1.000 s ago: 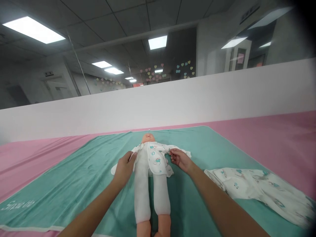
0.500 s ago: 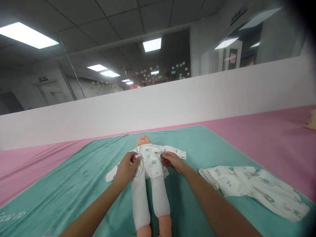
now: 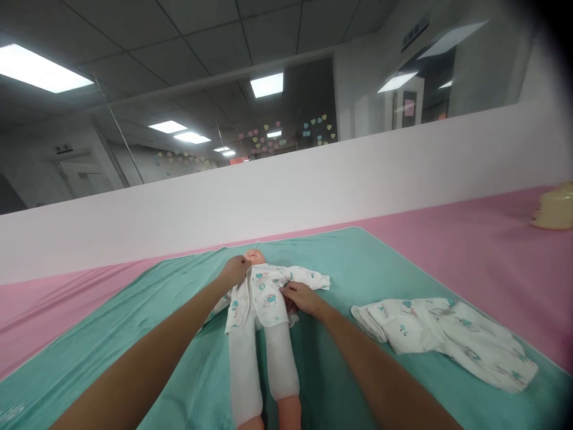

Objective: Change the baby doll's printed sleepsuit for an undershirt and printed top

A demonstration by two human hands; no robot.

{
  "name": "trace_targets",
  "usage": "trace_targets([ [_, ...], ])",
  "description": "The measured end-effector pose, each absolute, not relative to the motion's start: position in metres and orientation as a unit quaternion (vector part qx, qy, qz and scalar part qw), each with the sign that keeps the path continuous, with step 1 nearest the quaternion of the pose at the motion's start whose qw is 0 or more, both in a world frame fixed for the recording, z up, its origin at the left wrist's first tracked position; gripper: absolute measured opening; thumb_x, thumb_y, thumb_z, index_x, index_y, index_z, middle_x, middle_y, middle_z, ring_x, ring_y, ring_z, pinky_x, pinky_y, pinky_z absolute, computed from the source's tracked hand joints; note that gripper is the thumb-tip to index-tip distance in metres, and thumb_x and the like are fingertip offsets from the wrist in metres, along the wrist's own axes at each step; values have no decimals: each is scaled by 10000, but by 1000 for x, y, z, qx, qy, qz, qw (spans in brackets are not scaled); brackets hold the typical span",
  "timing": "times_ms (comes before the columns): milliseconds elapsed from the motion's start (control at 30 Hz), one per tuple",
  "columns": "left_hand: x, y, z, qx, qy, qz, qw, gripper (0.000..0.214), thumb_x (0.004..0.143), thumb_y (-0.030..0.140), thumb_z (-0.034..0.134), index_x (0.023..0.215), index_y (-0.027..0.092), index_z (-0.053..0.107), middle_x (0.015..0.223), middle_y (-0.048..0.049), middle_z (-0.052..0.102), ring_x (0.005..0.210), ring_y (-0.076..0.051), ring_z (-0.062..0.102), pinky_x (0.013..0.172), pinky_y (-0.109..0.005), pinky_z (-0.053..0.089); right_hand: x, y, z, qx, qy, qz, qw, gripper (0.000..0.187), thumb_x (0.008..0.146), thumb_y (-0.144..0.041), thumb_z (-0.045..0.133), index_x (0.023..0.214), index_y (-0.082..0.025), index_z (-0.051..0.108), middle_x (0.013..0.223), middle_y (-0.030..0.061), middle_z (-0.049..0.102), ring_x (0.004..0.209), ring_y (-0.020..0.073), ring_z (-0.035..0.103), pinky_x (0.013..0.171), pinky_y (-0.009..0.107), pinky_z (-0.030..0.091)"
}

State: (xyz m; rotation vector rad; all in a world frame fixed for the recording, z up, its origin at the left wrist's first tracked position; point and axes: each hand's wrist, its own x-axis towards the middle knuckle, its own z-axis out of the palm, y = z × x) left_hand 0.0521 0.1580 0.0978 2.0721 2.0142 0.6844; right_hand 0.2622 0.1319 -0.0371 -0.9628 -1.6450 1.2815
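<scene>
A baby doll (image 3: 262, 352) lies on its back on a teal mat (image 3: 353, 263), head away from me, wearing a white printed top (image 3: 259, 295) and white leggings. My left hand (image 3: 235, 272) is closed in a pinch on the top's collar edge beside the doll's neck. My right hand (image 3: 299, 297) grips the top's fabric at the doll's side near the waist. The doll's head (image 3: 253, 256) is partly hidden behind my left hand.
A second white printed garment (image 3: 443, 337) lies crumpled on the mat to the right. The mat rests on a pink surface (image 3: 470, 239) backed by a low white wall (image 3: 313, 185). A pale yellow object (image 3: 555, 212) sits at the far right edge.
My left hand moved up from the doll's waist to the collar by the neck. The top's left panel now lies closed over the chest. My right hand shifted slightly down to the waist.
</scene>
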Motion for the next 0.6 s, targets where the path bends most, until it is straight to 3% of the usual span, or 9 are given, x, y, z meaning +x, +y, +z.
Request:
trace_targets([
  [167,80,162,94,696,646,298,93,306,832,408,344,668,185,473,638,-14,550,558,-129,480,511,-229,326,264,134,-39,-389,-648,508,414,402,818,-565,447,701,-183,491,576,5,583,498,138,566,476,263,471],
  [433,91,153,63,706,619,331,95,279,767,416,439,680,192,581,698,-24,612,672,-176,523,604,-261,349,266,132,-37,-388,-648,510,411,380,819,-553,458,709,-192,497,607,6,593,538,144,584,510,272,497],
  [600,52,133,61,654,583,455,160,292,779,423,449,777,189,624,675,10,609,647,-143,528,622,-231,383,266,130,-34,-388,-652,509,406,370,828,-536,448,727,-186,516,664,17,603,579,145,600,522,267,504],
])
